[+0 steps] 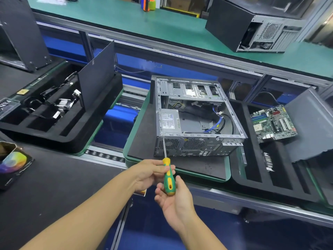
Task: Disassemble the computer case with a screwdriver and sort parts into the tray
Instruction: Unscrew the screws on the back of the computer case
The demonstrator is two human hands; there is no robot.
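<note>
An open computer case [196, 114] lies on its side on a green-edged pallet [137, 134], its power supply [169, 121] and cables still inside. A green and yellow screwdriver [168, 175] points at the case's rear upper left corner, its tip at a screw there. My left hand [149, 172] pinches the upper end of the handle. My right hand [173, 195] cradles the handle's butt in its palm, fingers loosely curled around it. A black foam tray [59, 130] at the left holds removed parts and a leaning side panel [99, 76].
A second black tray [252, 174] at the right carries a motherboard [273, 123] and a grey panel [311, 127]. Another computer case [252, 24] stands on the green upper shelf. A box with a colourful print [12, 163] sits at the near left.
</note>
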